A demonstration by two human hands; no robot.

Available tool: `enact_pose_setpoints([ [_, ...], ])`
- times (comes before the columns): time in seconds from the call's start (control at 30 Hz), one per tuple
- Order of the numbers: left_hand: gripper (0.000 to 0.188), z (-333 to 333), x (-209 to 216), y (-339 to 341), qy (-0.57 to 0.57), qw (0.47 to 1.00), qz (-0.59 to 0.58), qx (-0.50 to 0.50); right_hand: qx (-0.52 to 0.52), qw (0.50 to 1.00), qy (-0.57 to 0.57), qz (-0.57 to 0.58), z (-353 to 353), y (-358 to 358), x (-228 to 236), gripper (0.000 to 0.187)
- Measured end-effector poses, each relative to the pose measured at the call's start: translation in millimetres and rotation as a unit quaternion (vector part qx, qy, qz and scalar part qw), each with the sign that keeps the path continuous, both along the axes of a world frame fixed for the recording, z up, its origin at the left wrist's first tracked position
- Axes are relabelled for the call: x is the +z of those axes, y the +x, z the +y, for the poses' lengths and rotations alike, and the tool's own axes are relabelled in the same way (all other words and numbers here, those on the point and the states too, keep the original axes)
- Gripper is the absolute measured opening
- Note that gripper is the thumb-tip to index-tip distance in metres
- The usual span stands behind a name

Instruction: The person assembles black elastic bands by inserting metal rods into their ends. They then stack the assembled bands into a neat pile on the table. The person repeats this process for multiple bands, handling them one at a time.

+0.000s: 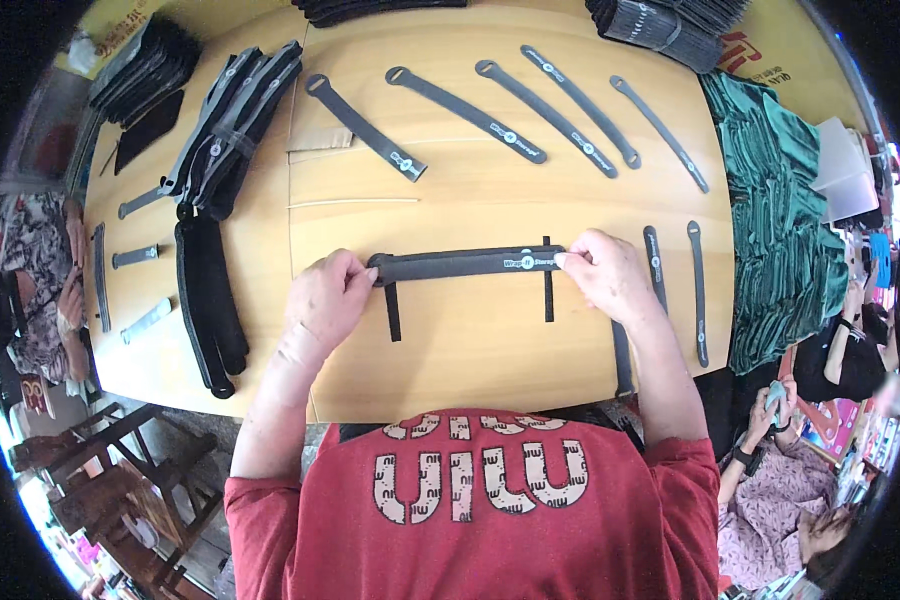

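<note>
A dark grey hook-and-loop strap [450,265] with white print stretches level between my hands. My left hand [328,300] pinches its left end. At the other end, beside the print, my right hand [608,275] pinches it with thumb and fingers. The strap looks thick, perhaps more than one layer; I cannot tell how many. Two narrow black strips, a left one [394,318] and a right one [548,302], run crosswise under it, and their lower ends show on the light wooden table [470,360].
Several single straps, one of them a slotted strap [465,115], lie spread across the far side. A heap of bundled straps [235,130] sits on the left. Folded green cloth [775,230] is piled along the right edge. Other people sit at both sides, one in a patterned shirt [785,520].
</note>
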State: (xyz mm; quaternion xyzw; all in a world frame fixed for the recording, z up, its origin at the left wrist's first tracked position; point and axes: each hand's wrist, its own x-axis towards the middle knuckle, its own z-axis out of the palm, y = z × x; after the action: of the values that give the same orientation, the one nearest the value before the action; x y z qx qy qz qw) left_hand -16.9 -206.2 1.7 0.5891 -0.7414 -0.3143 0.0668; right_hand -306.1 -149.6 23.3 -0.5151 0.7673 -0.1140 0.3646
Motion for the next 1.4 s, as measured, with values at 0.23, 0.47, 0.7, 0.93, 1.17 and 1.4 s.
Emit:
enact_pose_setpoints([
  [0.23, 0.023, 23.6, 23.7, 3.5, -0.237, 0.967, 0.063, -0.064, 0.0, 0.979, -0.2, -0.026, 7.7, -16.6, 11.7, 0.009],
  [0.47, 0.061, 53.4, -3.5, -10.4, -0.17, 0.961, -0.079, -0.204, 0.244, 0.907, -0.311, 0.148, 33.1, 18.0, -16.0, 0.02],
  [0.7, 0.056, 52.7, 4.1, 0.9, -0.135, 0.972, -0.027, -0.191, 0.102, 0.948, -0.296, 0.064, 44.9, -9.5, -10.2, 0.02],
  [0.93, 0.019, 77.1, 23.8, -10.4, -0.247, 0.943, 0.136, -0.176, -0.057, 0.961, -0.145, 0.227, 68.3, -26.9, -7.7, 0.025],
  [1.17, 0.012, 94.1, 19.9, -18.4, -0.064, 0.966, 0.209, -0.137, -0.031, 0.988, -0.146, 0.025, 70.1, -20.5, -9.8, 0.027],
  [1.4, 0.013, 89.0, 15.9, -11.7, -0.057, 0.973, 0.197, -0.11, -0.039, 0.99, -0.132, 0.031, 72.9, -3.2, -6.5, 0.012],
])
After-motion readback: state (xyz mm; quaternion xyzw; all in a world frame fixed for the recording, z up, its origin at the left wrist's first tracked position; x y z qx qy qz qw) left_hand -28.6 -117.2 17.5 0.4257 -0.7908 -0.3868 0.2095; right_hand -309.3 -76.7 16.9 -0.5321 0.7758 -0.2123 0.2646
